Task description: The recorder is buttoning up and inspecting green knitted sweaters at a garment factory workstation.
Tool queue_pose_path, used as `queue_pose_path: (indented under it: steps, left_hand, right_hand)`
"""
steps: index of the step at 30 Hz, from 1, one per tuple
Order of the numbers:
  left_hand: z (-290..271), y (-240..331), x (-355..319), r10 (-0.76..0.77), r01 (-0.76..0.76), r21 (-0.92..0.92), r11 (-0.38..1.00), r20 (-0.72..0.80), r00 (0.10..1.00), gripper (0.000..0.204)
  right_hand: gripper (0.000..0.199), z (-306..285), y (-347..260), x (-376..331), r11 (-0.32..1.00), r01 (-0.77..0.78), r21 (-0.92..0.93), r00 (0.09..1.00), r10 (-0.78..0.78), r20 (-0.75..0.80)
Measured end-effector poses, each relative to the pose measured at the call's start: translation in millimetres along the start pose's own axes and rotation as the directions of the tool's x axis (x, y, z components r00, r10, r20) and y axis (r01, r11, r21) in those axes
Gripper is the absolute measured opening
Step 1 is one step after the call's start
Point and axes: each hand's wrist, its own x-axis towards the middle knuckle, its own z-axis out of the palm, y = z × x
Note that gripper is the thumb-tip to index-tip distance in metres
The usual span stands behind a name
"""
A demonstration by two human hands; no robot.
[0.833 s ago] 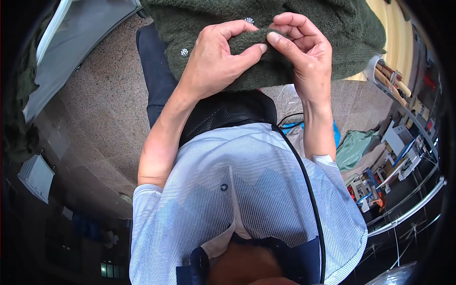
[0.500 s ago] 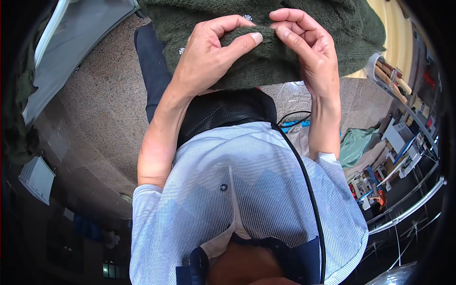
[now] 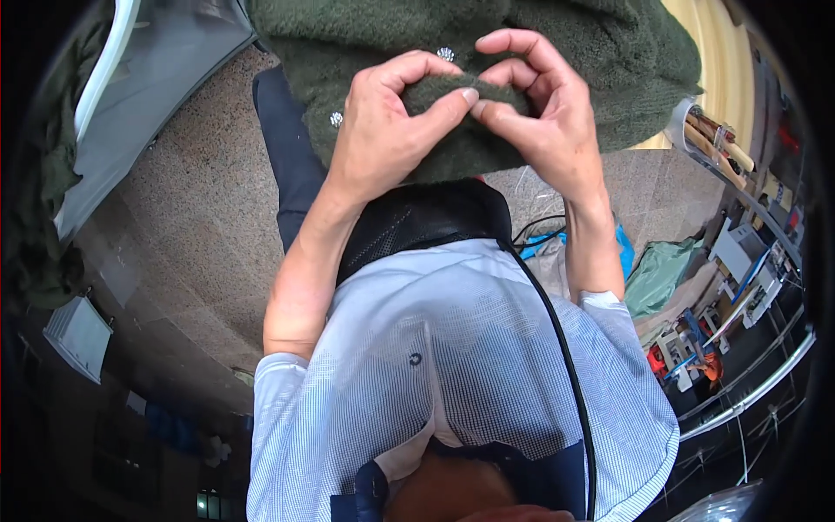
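Note:
A dark green fuzzy knit garment [image 3: 365, 26] spreads across my lap and the table edge at the top of the view. Two sparkly buttons show on it: one button [image 3: 445, 54] by my fingertips, another button [image 3: 337, 120] beside my left wrist. My left hand [image 3: 391, 117] pinches a raised fold of the knit between thumb and forefinger. From the other side my right hand [image 3: 544, 117] grips the same fold, its thumb tip meeting the left thumb and its upper finger lifted off. Whatever lies inside the fold is hidden.
A pale wooden tabletop [image 3: 718, 52] runs along the upper right, with a tray of wooden-handled tools [image 3: 713, 143] at its edge. A grey cloth-like panel [image 3: 165, 78] stands at upper left. A black cable [image 3: 561, 339] hangs down my shirt. Green plastic [image 3: 665, 274] lies at right.
My right hand has moved in toward the left, and its thumb now touches the left thumb at the fold. Both hands and the garment sit slightly lower in view.

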Motion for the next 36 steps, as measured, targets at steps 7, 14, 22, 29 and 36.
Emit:
queue_pose_path:
  steps: [7,14,22,29,36]
  left_hand:
    - [2,1,-3,0.103,-0.103,0.032,0.994,0.012,0.995,0.018]
    - [3,-16,-7,0.503,-0.477,0.395,0.785,0.042,0.863,0.025]
    - [2,-13,-5,0.498,-0.47,0.31,0.826,-0.011,0.867,0.025]
    - [5,-11,-7,0.509,-0.458,0.356,0.814,-0.06,0.858,0.024]
    - [7,-11,-11,0.533,-0.456,0.432,0.778,-0.071,0.843,0.023]
  right_hand:
    - [0.056,4,-6,2,1.0,-0.019,-0.02,1.0,0.019,0.013]
    - [0.052,3,2,1,0.989,-0.038,-0.142,0.999,0.041,0.021]
    - [0.045,3,0,-1,0.996,-0.002,-0.087,1.0,0.003,0.017]
    - [0.04,-6,-4,5,1.0,-0.019,0.009,0.993,0.018,0.121]
    - [0.021,6,-30,31,0.896,0.245,-0.37,0.969,-0.213,0.126]
